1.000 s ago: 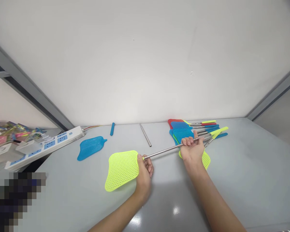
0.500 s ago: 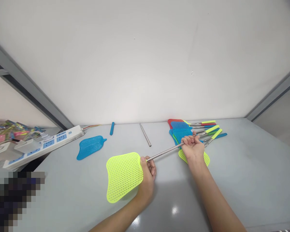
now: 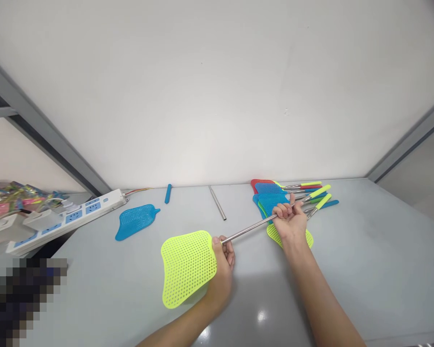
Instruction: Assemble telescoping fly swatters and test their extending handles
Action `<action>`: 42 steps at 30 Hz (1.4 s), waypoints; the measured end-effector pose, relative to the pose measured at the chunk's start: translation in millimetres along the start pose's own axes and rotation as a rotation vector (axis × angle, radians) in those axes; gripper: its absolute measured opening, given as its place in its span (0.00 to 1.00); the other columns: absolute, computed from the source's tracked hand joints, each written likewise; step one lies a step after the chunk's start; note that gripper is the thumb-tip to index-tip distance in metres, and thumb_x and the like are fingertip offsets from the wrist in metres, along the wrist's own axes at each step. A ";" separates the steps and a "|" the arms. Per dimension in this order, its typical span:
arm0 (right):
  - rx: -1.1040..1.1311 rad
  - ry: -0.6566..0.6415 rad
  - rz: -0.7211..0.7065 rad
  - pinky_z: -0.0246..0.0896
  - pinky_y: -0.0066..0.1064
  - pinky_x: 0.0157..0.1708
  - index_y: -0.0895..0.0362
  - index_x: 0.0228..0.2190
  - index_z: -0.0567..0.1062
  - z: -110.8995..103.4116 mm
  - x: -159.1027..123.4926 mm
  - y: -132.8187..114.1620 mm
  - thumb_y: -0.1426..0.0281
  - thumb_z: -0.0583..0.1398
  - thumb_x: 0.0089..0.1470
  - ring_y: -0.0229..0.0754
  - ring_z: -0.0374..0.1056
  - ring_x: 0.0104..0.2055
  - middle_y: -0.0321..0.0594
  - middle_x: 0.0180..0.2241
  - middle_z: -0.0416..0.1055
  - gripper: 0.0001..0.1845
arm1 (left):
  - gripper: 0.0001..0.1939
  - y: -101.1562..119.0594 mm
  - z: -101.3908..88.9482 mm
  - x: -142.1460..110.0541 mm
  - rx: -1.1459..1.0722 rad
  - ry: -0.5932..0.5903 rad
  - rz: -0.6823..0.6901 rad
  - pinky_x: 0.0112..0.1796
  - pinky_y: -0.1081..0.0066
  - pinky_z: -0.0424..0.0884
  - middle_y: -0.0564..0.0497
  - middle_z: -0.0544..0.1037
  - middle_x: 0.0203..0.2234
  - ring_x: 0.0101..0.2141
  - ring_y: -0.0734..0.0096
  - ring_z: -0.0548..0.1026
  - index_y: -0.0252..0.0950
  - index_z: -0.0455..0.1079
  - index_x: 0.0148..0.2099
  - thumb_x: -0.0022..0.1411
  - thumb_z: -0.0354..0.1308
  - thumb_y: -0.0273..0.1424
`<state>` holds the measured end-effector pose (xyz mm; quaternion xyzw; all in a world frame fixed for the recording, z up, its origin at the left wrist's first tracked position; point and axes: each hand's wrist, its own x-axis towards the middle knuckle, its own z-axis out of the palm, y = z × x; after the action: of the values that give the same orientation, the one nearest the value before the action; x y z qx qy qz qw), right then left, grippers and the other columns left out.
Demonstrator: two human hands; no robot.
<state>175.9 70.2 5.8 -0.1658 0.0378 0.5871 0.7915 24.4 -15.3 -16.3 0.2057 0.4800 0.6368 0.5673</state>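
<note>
White power strip (image 3: pixel 74 217), white adapter (image 3: pixel 41 219) plugged in, blurred colourful heap (image 3: pixel 16 193), pale wall (image 3: pixel 217 96)

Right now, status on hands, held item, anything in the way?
Left hand holding yellow-green swatter head at its neck. Right hand gripping metal rod. Swatter pile beyond right hand, partly hidden.

Left hand (image 3: pixel 222 270) partly hides neck of yellow swatter (image 3: pixel 188 266); right hand (image 3: pixel 291 224) masks part of swatter pile (image 3: pixel 271 201) near back edge of worktop (image 3: pixel 376 270). Heap (image 3: pixel 16 195) past left edge: blurred, contents indistinct.
</note>
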 end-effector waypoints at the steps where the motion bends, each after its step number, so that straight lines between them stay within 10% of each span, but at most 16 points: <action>1: 0.001 0.002 0.000 0.38 0.21 0.11 0.57 0.24 0.64 0.0 0.1 0.0 0.66 0.46 0.56 0.29 0.40 0.12 0.25 0.11 0.43 0.14 | 0.18 -0.1 0.1 -0.5 -0.001 0.004 0.004 0.17 0.80 0.56 0.58 0.58 0.13 0.15 0.81 0.58 0.36 0.61 0.25 0.49 0.51 0.47; 42: -0.051 -0.279 0.072 0.37 0.23 0.10 0.57 0.12 0.45 -23.3 -7.0 1.1 0.69 0.47 0.55 0.32 0.31 0.13 0.26 0.11 0.34 0.23 | 0.23 2.1 -12.2 16.8 0.105 -0.339 0.026 0.13 0.75 0.44 0.59 0.53 0.08 0.09 0.83 0.48 0.37 0.50 0.18 0.53 0.42 0.50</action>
<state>175.9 56.9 -14.7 -0.1012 -0.0813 0.6332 0.7630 8.9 -4.3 -24.8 0.3458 0.4073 0.5741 0.6204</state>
